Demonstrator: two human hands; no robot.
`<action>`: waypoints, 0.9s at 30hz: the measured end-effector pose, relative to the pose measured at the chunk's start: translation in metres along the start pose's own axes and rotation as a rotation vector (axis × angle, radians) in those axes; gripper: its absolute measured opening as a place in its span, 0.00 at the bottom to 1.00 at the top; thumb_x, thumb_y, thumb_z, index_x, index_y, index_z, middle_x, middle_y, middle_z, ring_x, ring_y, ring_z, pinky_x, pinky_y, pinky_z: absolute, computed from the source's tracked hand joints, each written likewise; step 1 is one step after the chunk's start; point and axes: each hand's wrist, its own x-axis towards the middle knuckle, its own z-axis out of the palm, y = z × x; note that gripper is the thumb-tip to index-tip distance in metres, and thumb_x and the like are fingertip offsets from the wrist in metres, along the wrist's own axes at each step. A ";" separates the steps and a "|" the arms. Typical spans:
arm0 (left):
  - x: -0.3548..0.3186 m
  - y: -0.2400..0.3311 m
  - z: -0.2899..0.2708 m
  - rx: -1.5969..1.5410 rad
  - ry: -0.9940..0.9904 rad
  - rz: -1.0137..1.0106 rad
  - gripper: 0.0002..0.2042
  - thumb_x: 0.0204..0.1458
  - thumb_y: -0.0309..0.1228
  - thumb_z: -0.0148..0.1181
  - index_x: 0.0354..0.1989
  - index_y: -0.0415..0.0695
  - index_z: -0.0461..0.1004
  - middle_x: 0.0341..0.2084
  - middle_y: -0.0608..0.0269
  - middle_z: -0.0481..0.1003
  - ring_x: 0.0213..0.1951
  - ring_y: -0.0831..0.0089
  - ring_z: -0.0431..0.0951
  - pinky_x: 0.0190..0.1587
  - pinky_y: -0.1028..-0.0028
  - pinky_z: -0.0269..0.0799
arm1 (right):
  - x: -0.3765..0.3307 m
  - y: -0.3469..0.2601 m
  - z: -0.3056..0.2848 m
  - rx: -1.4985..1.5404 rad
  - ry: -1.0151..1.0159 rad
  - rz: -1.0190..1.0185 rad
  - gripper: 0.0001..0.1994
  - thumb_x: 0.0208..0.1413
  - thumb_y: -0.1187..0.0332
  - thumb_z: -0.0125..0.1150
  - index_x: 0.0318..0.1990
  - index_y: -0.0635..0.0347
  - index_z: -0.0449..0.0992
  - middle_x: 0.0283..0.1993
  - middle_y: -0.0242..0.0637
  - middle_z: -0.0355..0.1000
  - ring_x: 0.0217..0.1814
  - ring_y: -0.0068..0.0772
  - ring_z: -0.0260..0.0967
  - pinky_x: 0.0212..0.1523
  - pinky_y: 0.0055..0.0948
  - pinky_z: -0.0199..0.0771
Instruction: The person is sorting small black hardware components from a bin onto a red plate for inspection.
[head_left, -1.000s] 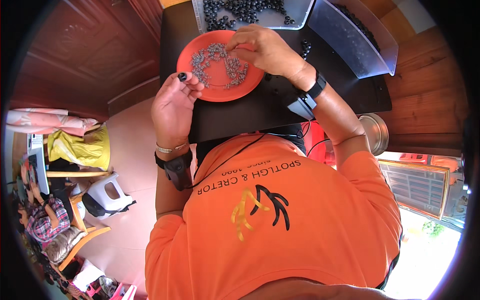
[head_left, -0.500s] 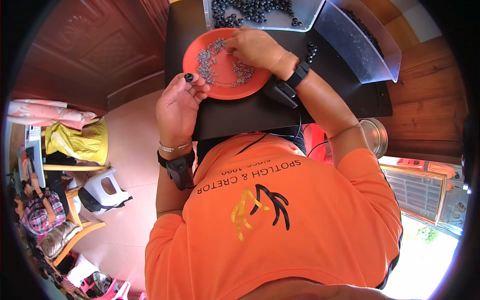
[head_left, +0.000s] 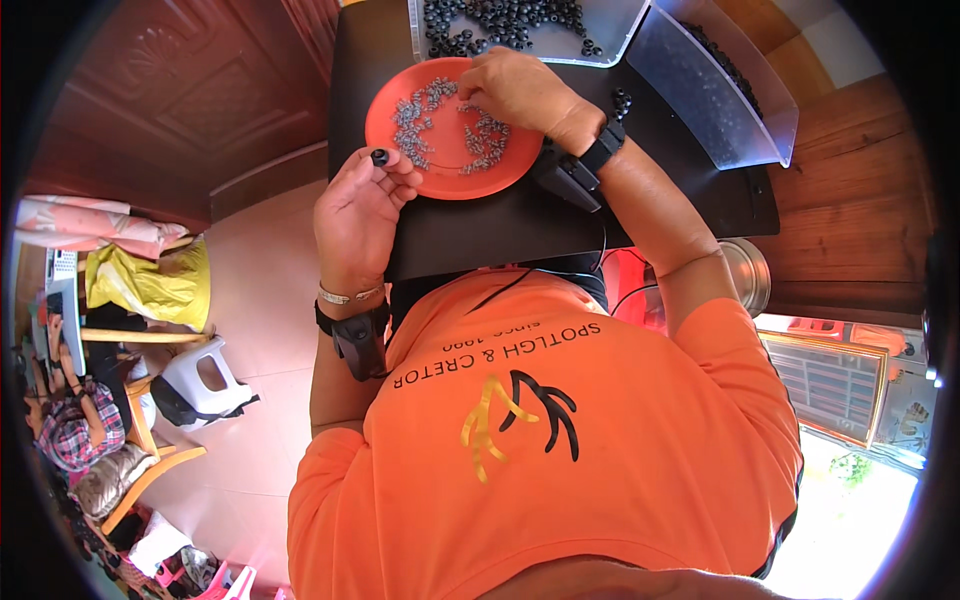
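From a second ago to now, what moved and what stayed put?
Little changed. The left hand still pinches a small black ring beside the orange plate, and the right hand keeps picking among the small grey parts on it. The clear tray of black rings stayed put; only the camera view shifted slightly.

- A white plastic stool on the pale floor.
- A yellow bag on a wooden chair.
- A metal pot beside the dark tabletop.
- A carved wooden door.
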 end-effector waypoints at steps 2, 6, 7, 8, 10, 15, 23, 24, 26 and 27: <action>0.000 0.000 0.000 0.005 0.003 0.005 0.09 0.56 0.31 0.47 0.37 0.39 0.70 0.35 0.59 0.73 0.38 0.66 0.74 0.42 0.71 0.67 | 0.001 -0.007 0.002 0.030 -0.001 -0.069 0.06 0.46 0.68 0.60 0.33 0.54 0.78 0.34 0.34 0.72 0.44 0.41 0.69 0.45 0.37 0.70; -0.001 0.001 -0.002 -0.003 0.003 -0.001 0.09 0.56 0.31 0.46 0.37 0.39 0.70 0.35 0.59 0.73 0.38 0.66 0.74 0.42 0.71 0.67 | 0.005 -0.007 0.001 0.191 0.027 -0.119 0.06 0.45 0.68 0.61 0.32 0.54 0.78 0.33 0.32 0.72 0.43 0.40 0.69 0.43 0.36 0.71; -0.001 0.001 -0.002 0.006 0.008 0.005 0.09 0.56 0.32 0.46 0.37 0.39 0.70 0.35 0.59 0.73 0.38 0.66 0.74 0.42 0.72 0.67 | 0.005 -0.005 0.000 0.191 0.026 -0.119 0.06 0.45 0.68 0.61 0.32 0.54 0.78 0.33 0.32 0.72 0.43 0.40 0.69 0.43 0.36 0.71; -0.001 0.001 -0.002 0.005 0.007 0.005 0.09 0.56 0.32 0.46 0.37 0.39 0.70 0.35 0.59 0.73 0.38 0.66 0.74 0.42 0.72 0.67 | 0.005 -0.001 -0.003 0.147 0.071 -0.067 0.06 0.45 0.68 0.61 0.32 0.54 0.78 0.33 0.32 0.72 0.42 0.40 0.70 0.42 0.35 0.71; 0.000 0.001 -0.004 -0.009 0.003 -0.007 0.09 0.56 0.32 0.47 0.37 0.39 0.70 0.35 0.59 0.73 0.38 0.66 0.74 0.43 0.72 0.67 | 0.005 0.007 -0.003 0.099 0.116 -0.010 0.06 0.45 0.68 0.62 0.32 0.55 0.77 0.31 0.34 0.72 0.38 0.40 0.71 0.39 0.35 0.72; 0.001 0.000 -0.003 0.003 0.002 0.000 0.09 0.56 0.32 0.47 0.37 0.39 0.70 0.35 0.60 0.73 0.38 0.66 0.74 0.43 0.71 0.67 | 0.005 -0.002 -0.004 0.182 0.025 -0.025 0.06 0.46 0.69 0.61 0.33 0.57 0.77 0.33 0.36 0.73 0.39 0.39 0.71 0.38 0.34 0.72; 0.000 0.002 -0.004 -0.014 0.014 -0.019 0.09 0.55 0.32 0.48 0.37 0.39 0.70 0.35 0.60 0.73 0.38 0.66 0.74 0.43 0.71 0.67 | -0.007 -0.038 -0.012 0.568 -0.261 -0.073 0.08 0.45 0.70 0.61 0.35 0.57 0.78 0.31 0.33 0.72 0.38 0.32 0.69 0.39 0.31 0.70; 0.000 0.002 -0.004 -0.008 0.014 -0.012 0.09 0.55 0.32 0.47 0.37 0.39 0.70 0.35 0.60 0.73 0.38 0.65 0.74 0.43 0.71 0.67 | -0.008 -0.043 -0.015 0.506 -0.301 -0.075 0.07 0.45 0.69 0.61 0.33 0.57 0.78 0.31 0.33 0.72 0.39 0.34 0.69 0.39 0.32 0.70; 0.001 0.001 -0.003 -0.001 0.013 -0.007 0.09 0.55 0.32 0.47 0.37 0.39 0.70 0.35 0.60 0.73 0.38 0.65 0.74 0.43 0.71 0.67 | -0.008 -0.047 -0.014 0.443 -0.339 -0.075 0.06 0.45 0.69 0.61 0.32 0.58 0.78 0.32 0.34 0.72 0.40 0.35 0.69 0.39 0.34 0.71; 0.001 0.001 -0.003 -0.006 0.009 -0.010 0.09 0.55 0.32 0.47 0.37 0.39 0.70 0.35 0.60 0.72 0.38 0.65 0.74 0.43 0.71 0.67 | -0.009 -0.048 -0.009 0.329 -0.312 -0.109 0.06 0.44 0.69 0.61 0.31 0.58 0.77 0.32 0.34 0.72 0.41 0.37 0.68 0.39 0.35 0.71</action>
